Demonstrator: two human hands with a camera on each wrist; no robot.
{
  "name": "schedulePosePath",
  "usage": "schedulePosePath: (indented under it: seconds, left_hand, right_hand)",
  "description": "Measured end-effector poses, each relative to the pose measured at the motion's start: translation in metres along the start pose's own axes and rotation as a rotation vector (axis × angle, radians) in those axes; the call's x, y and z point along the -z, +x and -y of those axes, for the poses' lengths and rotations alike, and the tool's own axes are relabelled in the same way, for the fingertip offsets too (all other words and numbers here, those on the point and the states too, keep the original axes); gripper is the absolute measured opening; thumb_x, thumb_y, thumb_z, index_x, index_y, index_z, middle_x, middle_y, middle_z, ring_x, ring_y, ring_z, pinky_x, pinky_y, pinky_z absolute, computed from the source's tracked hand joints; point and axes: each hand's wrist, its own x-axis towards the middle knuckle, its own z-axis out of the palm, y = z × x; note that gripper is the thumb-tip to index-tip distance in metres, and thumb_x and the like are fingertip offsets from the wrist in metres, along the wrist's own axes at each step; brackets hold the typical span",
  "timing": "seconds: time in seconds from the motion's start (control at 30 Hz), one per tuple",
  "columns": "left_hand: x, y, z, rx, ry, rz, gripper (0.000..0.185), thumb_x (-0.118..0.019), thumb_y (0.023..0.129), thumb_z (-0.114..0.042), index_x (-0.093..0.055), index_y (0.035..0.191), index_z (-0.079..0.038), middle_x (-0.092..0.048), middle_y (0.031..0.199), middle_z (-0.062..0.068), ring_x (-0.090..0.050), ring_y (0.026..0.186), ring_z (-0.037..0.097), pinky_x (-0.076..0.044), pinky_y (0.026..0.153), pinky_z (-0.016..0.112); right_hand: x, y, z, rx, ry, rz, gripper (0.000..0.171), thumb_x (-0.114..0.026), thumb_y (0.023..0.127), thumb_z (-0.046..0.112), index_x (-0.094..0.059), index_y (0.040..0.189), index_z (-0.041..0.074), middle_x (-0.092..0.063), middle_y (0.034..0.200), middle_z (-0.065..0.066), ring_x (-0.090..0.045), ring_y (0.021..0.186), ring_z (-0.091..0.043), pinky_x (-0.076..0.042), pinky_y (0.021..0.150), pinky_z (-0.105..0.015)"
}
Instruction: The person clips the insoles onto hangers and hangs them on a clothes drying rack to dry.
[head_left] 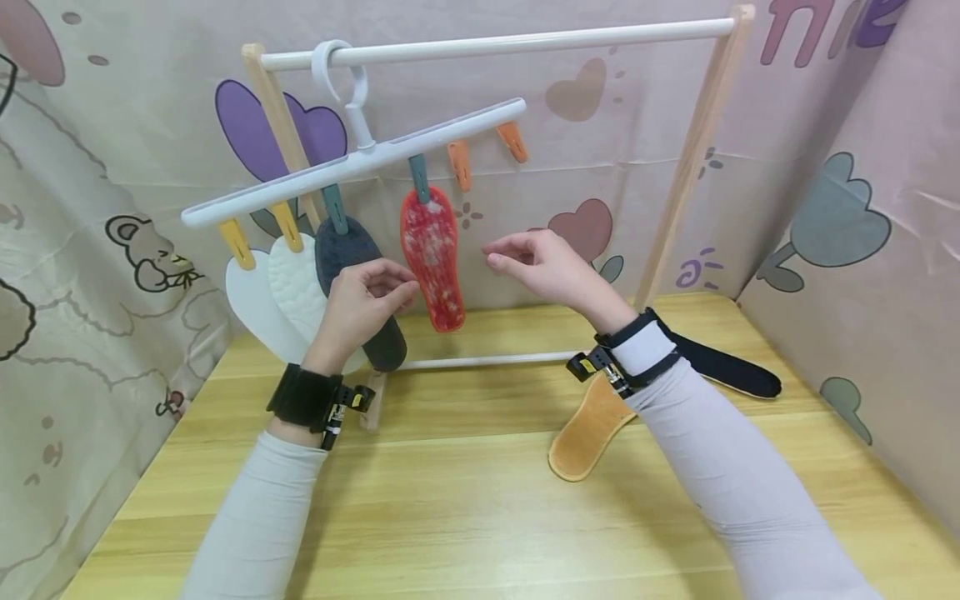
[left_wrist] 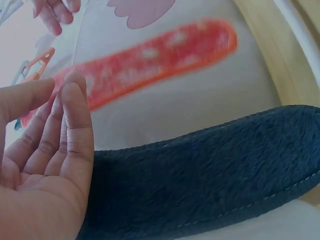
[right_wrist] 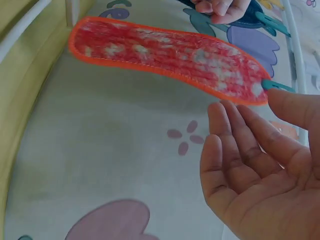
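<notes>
A red speckled insole (head_left: 432, 258) (left_wrist: 150, 62) (right_wrist: 165, 55) hangs by a teal clip (head_left: 418, 179) (right_wrist: 277, 86) from a white clip hanger (head_left: 352, 162). Beside it hangs a dark grey insole (head_left: 341, 250) (left_wrist: 210, 170). My left hand (head_left: 375, 287) (left_wrist: 45, 165) hovers in front of the grey insole with relaxed fingers and holds nothing. My right hand (head_left: 510, 254) (right_wrist: 255, 175) floats just right of the red insole, palm showing, empty.
Two white insoles (head_left: 258, 304) hang at the hanger's left end; two orange clips (head_left: 459, 162) at its right end are bare. The hanger hooks over the white rod (head_left: 525, 40) of a wooden rack. A tan insole (head_left: 585, 433) and a black insole (head_left: 727, 371) lie on the wooden table (head_left: 465, 500).
</notes>
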Motion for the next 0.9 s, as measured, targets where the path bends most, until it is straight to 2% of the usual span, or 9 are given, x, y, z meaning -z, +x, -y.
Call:
schedulePosePath:
  seconds: [0.13,0.27,0.43,0.57,0.67,0.73,0.9]
  left_hand:
    - [-0.009,-0.002,-0.002,-0.002,-0.015,0.036,0.018,-0.076,0.102,-0.019,-0.078,0.11,-0.004,-0.08,0.1,0.02,-0.074,0.076,0.008,-0.061,0.072,0.021]
    - [-0.021,-0.003,-0.005,-0.005,-0.036,0.084,0.018,-0.077,0.102,-0.02,-0.078,0.11,-0.004,-0.08,0.1,0.021,-0.076,0.079,0.017,-0.063,0.073,0.028]
    - [-0.04,-0.003,-0.012,0.001,-0.043,0.135,0.019,-0.078,0.101,-0.022,-0.08,0.11,-0.005,-0.081,0.1,0.016,-0.077,0.086,0.026,-0.059,0.071,0.023]
    - [-0.058,-0.002,-0.016,0.012,-0.051,0.179,0.018,-0.078,0.1,-0.019,-0.08,0.111,-0.004,-0.081,0.098,0.016,-0.076,0.083,0.021,-0.06,0.071,0.024]
    - [-0.071,-0.002,-0.021,0.027,-0.07,0.222,0.016,-0.077,0.101,-0.015,-0.079,0.111,-0.003,-0.08,0.096,0.018,-0.077,0.08,0.024,-0.063,0.071,0.028]
    - [-0.08,-0.002,-0.024,0.031,-0.085,0.251,0.016,-0.076,0.101,-0.013,-0.079,0.111,-0.001,-0.08,0.095,0.018,-0.078,0.081,0.03,-0.065,0.07,0.031]
    - [-0.107,-0.001,-0.03,0.014,-0.089,0.318,0.014,-0.078,0.1,-0.014,-0.08,0.108,-0.002,-0.08,0.09,0.011,-0.078,0.08,0.033,-0.065,0.068,0.031]
  right_hand:
    - [0.007,-0.017,-0.011,-0.031,-0.039,0.016,0.037,-0.063,0.11,0.029,-0.071,0.139,0.007,-0.079,0.127,-0.011,-0.073,0.118,-0.024,-0.056,0.103,-0.042]
    - [0.016,-0.037,-0.021,-0.071,-0.086,0.036,0.034,-0.062,0.111,0.031,-0.075,0.134,0.009,-0.081,0.12,-0.01,-0.074,0.113,-0.024,-0.055,0.096,-0.039]
    - [0.025,-0.059,-0.034,-0.087,-0.143,0.05,0.03,-0.061,0.111,0.028,-0.078,0.125,0.007,-0.083,0.105,-0.008,-0.078,0.102,-0.025,-0.056,0.087,-0.035]
    - [0.031,-0.076,-0.042,-0.123,-0.167,0.063,0.03,-0.062,0.111,0.028,-0.08,0.119,0.006,-0.083,0.101,-0.007,-0.078,0.098,-0.023,-0.055,0.081,-0.031]
    - [0.034,-0.087,-0.047,-0.153,-0.182,0.077,0.031,-0.063,0.11,0.031,-0.081,0.114,0.006,-0.082,0.097,-0.005,-0.077,0.093,-0.019,-0.05,0.069,-0.027]
    - [0.036,-0.094,-0.05,-0.162,-0.202,0.086,0.031,-0.064,0.11,0.032,-0.082,0.107,0.008,-0.081,0.092,-0.003,-0.073,0.085,-0.016,-0.047,0.064,-0.026]
    - [0.041,-0.111,-0.06,-0.176,-0.255,0.145,0.033,-0.064,0.109,0.032,-0.081,0.088,0.014,-0.077,0.078,0.003,-0.065,0.071,-0.009,-0.049,0.065,-0.025]
